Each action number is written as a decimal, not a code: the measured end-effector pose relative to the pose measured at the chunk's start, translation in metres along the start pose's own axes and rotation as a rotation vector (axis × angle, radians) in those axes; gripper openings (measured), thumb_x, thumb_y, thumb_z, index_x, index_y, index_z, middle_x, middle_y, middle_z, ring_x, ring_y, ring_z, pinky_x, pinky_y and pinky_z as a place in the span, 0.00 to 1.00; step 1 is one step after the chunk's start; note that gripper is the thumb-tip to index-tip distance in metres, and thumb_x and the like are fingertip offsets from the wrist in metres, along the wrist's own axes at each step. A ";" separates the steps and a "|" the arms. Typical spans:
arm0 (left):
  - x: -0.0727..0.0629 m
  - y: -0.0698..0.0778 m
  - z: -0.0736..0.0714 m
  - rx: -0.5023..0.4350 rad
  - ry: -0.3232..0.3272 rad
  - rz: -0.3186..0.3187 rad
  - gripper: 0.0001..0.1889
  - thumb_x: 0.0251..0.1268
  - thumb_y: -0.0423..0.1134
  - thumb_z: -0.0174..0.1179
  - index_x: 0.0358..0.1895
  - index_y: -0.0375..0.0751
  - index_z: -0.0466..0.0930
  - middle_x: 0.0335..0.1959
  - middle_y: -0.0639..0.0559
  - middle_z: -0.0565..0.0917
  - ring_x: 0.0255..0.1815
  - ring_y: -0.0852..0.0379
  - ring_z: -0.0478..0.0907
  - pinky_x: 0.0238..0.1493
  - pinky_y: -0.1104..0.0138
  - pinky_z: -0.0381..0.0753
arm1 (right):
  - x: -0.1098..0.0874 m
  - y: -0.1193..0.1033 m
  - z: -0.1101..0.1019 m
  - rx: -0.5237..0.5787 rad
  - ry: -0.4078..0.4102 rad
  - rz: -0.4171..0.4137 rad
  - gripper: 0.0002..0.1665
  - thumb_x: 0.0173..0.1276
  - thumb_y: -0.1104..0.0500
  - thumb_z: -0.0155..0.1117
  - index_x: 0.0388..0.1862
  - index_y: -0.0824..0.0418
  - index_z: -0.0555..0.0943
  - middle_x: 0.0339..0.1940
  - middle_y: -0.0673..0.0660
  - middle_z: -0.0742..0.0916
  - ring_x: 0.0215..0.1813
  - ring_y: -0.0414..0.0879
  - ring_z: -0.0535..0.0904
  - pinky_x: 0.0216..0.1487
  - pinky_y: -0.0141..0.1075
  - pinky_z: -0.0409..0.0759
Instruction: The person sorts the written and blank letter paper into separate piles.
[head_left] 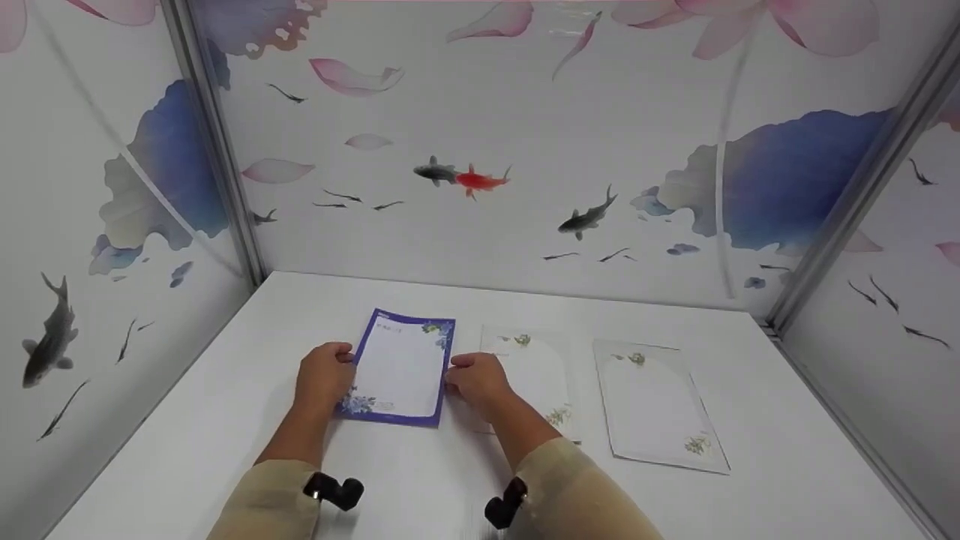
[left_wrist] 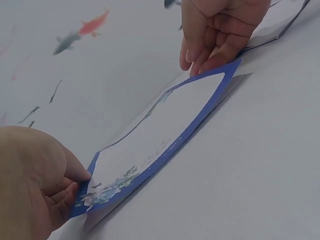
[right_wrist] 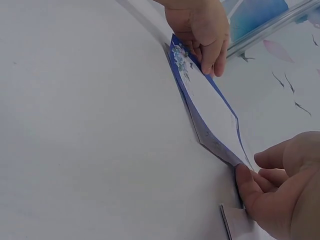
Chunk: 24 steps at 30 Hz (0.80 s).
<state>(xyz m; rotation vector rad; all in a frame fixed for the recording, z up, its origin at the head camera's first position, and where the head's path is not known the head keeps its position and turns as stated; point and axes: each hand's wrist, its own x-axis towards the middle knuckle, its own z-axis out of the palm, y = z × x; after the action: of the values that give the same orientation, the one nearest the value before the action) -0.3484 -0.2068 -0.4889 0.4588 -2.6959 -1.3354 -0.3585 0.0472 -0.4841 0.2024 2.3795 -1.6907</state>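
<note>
A sheet of paper with a blue-purple border and blue flowers in two corners [head_left: 401, 367] lies between the two hands. My left hand [head_left: 324, 375] pinches its left edge, thumb on top in the left wrist view. At the opposite edge, my right hand [head_left: 480, 382] holds the sheet with curled fingers. Both wrist views show the bordered sheet [left_wrist: 155, 125] bowed and slightly raised, with a greyish layer [right_wrist: 212, 145] under it. Whether that layer is joined to the sheet I cannot tell.
Right of the hands lies a pale stack of paper with green floral print [head_left: 532, 382], partly covered by the right forearm. A similar stack [head_left: 656, 405] sits farther right. White panels [head_left: 480, 247] painted with fish and petals enclose the white table [head_left: 405, 480] at the back and sides.
</note>
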 end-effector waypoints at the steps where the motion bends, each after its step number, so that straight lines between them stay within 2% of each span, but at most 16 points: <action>1: 0.000 -0.001 0.000 0.008 0.002 0.004 0.24 0.78 0.33 0.54 0.73 0.34 0.76 0.67 0.36 0.84 0.72 0.35 0.79 0.78 0.43 0.73 | 0.000 0.000 0.000 0.006 -0.004 -0.002 0.21 0.75 0.62 0.68 0.65 0.61 0.85 0.54 0.57 0.90 0.51 0.47 0.89 0.63 0.42 0.88; 6: 0.001 -0.002 0.001 0.024 0.012 -0.001 0.24 0.79 0.33 0.53 0.74 0.35 0.75 0.68 0.36 0.83 0.73 0.35 0.78 0.78 0.43 0.74 | 0.000 0.002 -0.003 0.013 -0.002 -0.015 0.21 0.74 0.61 0.69 0.64 0.61 0.85 0.57 0.58 0.89 0.52 0.48 0.87 0.64 0.43 0.87; 12: -0.002 0.010 0.010 -0.069 0.042 0.008 0.25 0.80 0.37 0.56 0.75 0.38 0.74 0.69 0.39 0.82 0.73 0.37 0.78 0.77 0.46 0.76 | -0.001 0.006 -0.020 0.086 -0.003 -0.022 0.22 0.79 0.55 0.66 0.68 0.58 0.83 0.58 0.56 0.89 0.55 0.47 0.88 0.63 0.40 0.88; 19: -0.009 0.038 0.037 -0.193 -0.042 0.016 0.25 0.78 0.43 0.63 0.74 0.44 0.76 0.66 0.44 0.85 0.70 0.44 0.81 0.75 0.51 0.80 | 0.001 0.020 -0.060 0.176 -0.025 -0.087 0.26 0.81 0.52 0.65 0.72 0.61 0.80 0.62 0.60 0.89 0.58 0.49 0.89 0.60 0.37 0.89; 24: -0.017 0.052 0.059 -0.238 -0.084 0.045 0.25 0.76 0.46 0.66 0.73 0.46 0.78 0.64 0.47 0.86 0.67 0.47 0.83 0.72 0.53 0.82 | 0.001 0.035 -0.094 0.217 0.007 -0.100 0.26 0.81 0.53 0.65 0.73 0.61 0.79 0.65 0.62 0.88 0.62 0.51 0.88 0.63 0.39 0.88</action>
<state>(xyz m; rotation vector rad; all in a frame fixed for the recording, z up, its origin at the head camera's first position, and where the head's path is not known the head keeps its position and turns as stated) -0.3570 -0.1266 -0.4831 0.3233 -2.5472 -1.6708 -0.3602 0.1478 -0.4859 0.1258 2.2423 -1.9980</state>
